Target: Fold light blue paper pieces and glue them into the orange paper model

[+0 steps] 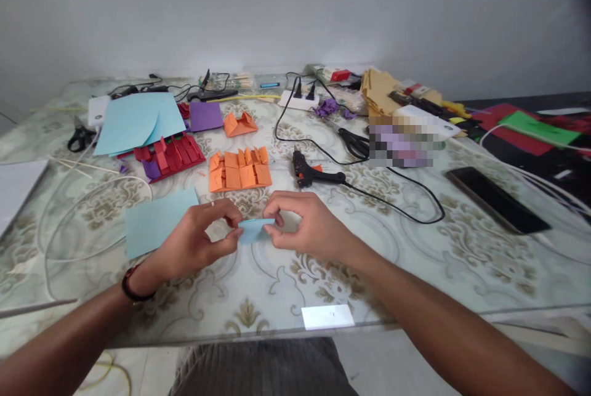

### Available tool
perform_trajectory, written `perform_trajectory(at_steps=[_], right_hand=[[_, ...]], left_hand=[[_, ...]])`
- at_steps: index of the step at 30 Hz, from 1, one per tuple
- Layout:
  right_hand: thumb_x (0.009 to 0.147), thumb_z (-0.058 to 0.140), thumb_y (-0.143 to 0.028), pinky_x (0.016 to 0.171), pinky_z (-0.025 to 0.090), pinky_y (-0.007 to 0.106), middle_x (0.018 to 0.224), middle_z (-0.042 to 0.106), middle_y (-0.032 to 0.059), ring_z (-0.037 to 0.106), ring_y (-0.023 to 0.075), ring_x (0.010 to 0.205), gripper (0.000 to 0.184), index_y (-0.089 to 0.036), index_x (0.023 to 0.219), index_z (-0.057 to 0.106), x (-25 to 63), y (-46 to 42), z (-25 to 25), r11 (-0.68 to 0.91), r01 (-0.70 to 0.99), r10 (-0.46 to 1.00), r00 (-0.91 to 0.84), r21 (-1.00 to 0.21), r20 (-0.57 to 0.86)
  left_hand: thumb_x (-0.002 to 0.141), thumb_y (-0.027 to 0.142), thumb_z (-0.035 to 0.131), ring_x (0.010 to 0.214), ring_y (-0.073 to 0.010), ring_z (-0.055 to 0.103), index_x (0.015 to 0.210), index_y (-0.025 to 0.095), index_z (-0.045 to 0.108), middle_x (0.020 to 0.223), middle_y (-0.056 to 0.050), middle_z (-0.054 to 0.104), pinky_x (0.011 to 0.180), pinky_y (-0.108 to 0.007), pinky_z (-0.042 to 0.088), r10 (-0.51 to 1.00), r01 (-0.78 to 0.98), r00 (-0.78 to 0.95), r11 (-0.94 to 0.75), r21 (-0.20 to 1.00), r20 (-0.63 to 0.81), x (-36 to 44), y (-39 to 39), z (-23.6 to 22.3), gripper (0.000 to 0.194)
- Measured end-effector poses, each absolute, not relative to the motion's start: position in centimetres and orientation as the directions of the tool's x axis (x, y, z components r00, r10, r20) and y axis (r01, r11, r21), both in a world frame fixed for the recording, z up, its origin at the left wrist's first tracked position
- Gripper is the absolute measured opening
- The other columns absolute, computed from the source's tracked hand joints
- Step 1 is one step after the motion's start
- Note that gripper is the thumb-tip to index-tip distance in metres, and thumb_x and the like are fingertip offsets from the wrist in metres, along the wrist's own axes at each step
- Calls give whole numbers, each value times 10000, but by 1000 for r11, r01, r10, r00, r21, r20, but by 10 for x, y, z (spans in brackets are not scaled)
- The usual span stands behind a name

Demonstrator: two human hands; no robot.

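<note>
A small folded piece of light blue paper (253,230) is held just above the patterned table (369,260) between both hands. My left hand (198,239) pinches its left end with thumb and fingers closed. My right hand (305,223) pinches its right end the same way. A larger light blue sheet (154,220) lies flat just left of my left hand. Beyond the hands sit a set of folded orange paper pieces (239,169) and a black glue gun (311,173) with its cord.
Folded red paper pieces (173,154), big light blue sheets (136,119), a purple square (205,116) and black scissors (80,136) lie at the back left. A second pair of scissors (353,140), a power strip (299,100) and a dark phone (496,199) are to the right.
</note>
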State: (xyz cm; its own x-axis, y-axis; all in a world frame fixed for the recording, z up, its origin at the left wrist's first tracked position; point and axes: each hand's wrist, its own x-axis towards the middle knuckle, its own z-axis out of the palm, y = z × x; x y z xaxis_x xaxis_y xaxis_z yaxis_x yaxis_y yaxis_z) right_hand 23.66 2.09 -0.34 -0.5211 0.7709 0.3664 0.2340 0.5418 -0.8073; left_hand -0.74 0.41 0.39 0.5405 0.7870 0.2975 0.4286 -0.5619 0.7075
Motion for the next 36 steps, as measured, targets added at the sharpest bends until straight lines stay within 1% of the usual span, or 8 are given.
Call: perform_trajectory(at_steps=[7, 12, 18, 23, 29, 33, 36], right_hand=[[779, 674, -59, 654, 402, 234, 730, 564, -43, 508, 97, 669, 158, -184, 738, 588, 240, 23, 0, 534, 224, 772, -522, -815, 362], [775, 671, -58, 655, 407, 236, 737, 575, -39, 511, 100, 668, 156, -184, 740, 587, 240, 24, -1, 536, 221, 773, -516, -814, 369], [820, 690, -124, 710, 445, 264, 801, 612, -8, 570, 130, 733, 75, -179, 832, 641, 230, 19, -11, 553, 219, 755, -540, -804, 372], [823, 680, -123, 697, 455, 262, 804, 626, -6, 579, 133, 727, 79, -188, 847, 643, 220, 11, -16, 558, 178, 743, -543, -810, 392], [801, 669, -107, 683, 451, 264, 799, 621, -9, 571, 136, 717, 104, -200, 830, 630, 225, 13, -11, 577, 199, 738, -541, -792, 402], [797, 662, -109, 686, 445, 268, 792, 637, -4, 573, 136, 711, 91, -191, 822, 632, 232, 19, -6, 566, 257, 776, -485, -783, 402], [816, 673, -126, 695, 451, 266, 805, 654, 4, 594, 137, 727, 65, -182, 835, 646, 232, 18, -7, 558, 264, 787, -470, -787, 400]], left_hand=[[896, 123, 638, 765, -105, 616, 902, 198, 622, 842, 35, 671, 744, -223, 488, 810, 451, 510, -539, 711, 291, -10, 6, 5, 77], [907, 142, 639, 770, -112, 628, 916, 202, 627, 855, 32, 683, 747, -236, 488, 826, 457, 497, -511, 728, 267, -9, 7, 3, 61], [909, 147, 659, 840, -131, 651, 949, 199, 636, 914, 10, 693, 809, -262, 498, 801, 422, 535, -529, 736, 268, -5, 2, -2, 69], [904, 142, 661, 846, -146, 650, 953, 191, 629, 919, -11, 684, 810, -287, 509, 783, 391, 559, -539, 746, 273, -1, -2, -4, 76], [887, 117, 644, 821, -154, 648, 922, 195, 627, 895, -14, 688, 791, -296, 507, 781, 376, 569, -526, 763, 258, -5, 1, -2, 87], [887, 88, 621, 800, -140, 639, 892, 200, 628, 864, 8, 685, 781, -276, 499, 815, 401, 520, -496, 770, 254, -9, 6, 4, 112], [915, 133, 648, 856, -148, 648, 971, 197, 630, 920, -10, 688, 809, -280, 507, 808, 402, 513, -523, 751, 288, -7, 5, 4, 86]])
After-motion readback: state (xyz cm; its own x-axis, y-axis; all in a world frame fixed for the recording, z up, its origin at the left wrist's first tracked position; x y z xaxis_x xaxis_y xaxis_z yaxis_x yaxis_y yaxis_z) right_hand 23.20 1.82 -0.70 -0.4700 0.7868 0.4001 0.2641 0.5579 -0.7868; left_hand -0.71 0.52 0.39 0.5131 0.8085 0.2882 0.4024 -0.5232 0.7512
